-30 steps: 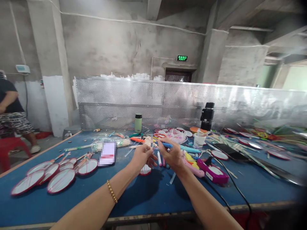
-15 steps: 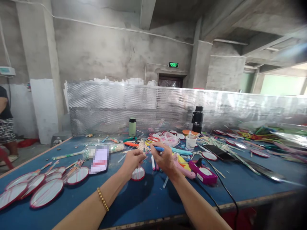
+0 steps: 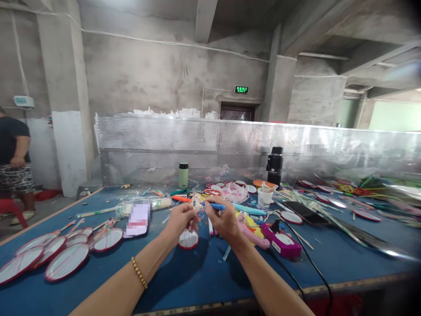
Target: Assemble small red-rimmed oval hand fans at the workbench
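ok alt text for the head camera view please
A person's right hand holds a blue pen near a thin piece pinched in the left hand, above a blue table cluttered with red-rimmed discs, a phone and a green bottle.

Cannot identify the thin strip [image 3: 194,197] pinched in the left hand [image 3: 182,218]; find its lower end covered by the grip. Cannot see the far rim of the round disc [image 3: 188,242], screened by the same hand. Cannot confirm the tip of the blue pen [image 3: 215,206] in the right hand [image 3: 226,220]: too small. Find the phone [image 3: 140,219] pixelated. Find a person [image 3: 15,149] and a red stool [image 3: 11,208] cut off by the left edge. Find the heap [image 3: 375,181] at far right blurred. Cannot read the label on the purple box [image 3: 284,243].
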